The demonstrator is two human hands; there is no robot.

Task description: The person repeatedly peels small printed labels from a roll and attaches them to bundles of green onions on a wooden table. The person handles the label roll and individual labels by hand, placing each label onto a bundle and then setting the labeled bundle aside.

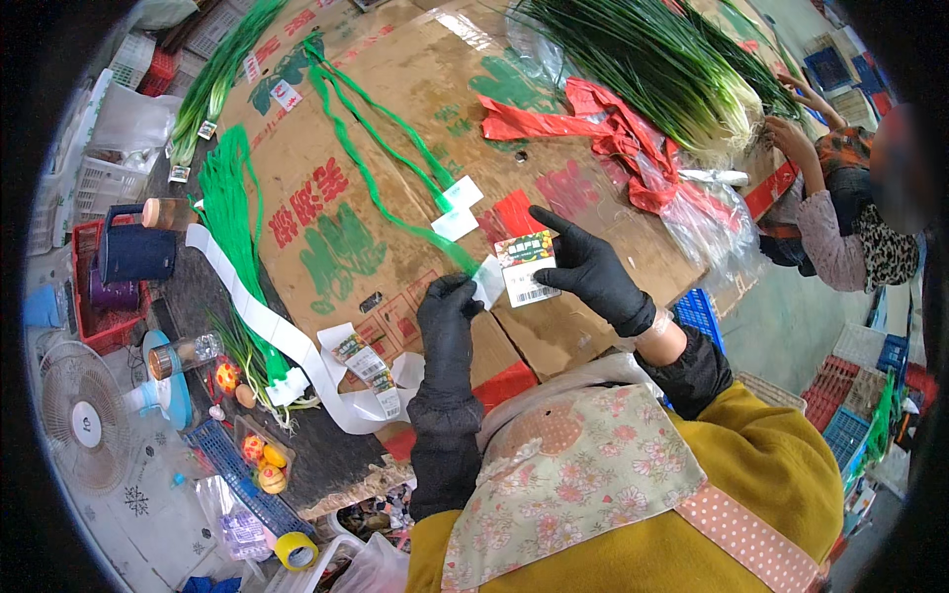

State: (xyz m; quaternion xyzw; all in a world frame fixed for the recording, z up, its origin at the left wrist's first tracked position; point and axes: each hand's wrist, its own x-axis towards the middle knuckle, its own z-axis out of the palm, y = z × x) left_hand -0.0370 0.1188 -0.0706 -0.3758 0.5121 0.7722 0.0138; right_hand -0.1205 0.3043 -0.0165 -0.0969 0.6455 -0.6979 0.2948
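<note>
Both my hands wear black gloves. My left hand [448,315] pinches the end of a green mesh net sleeve [371,181] beside a white tag [489,283]. Between the thumb and fingers of my right hand [599,270] is a printed label [528,268] with a colourful top and a barcode, close to that white tag. Two more net sleeves lie on the cardboard, ending in white tags [456,221]. Left of my left hand, a curling strip of labels [259,315] runs across the table, with printed labels [365,359] near its end.
Scallions [652,74] lie at the far right beside red plastic film [630,141]; a co-worker's hands [793,137] are at their roots. A bundle of green nets [230,200], a glass bottle [185,354] and a blue basket [241,474] line the left. A fan [85,419] stands beyond.
</note>
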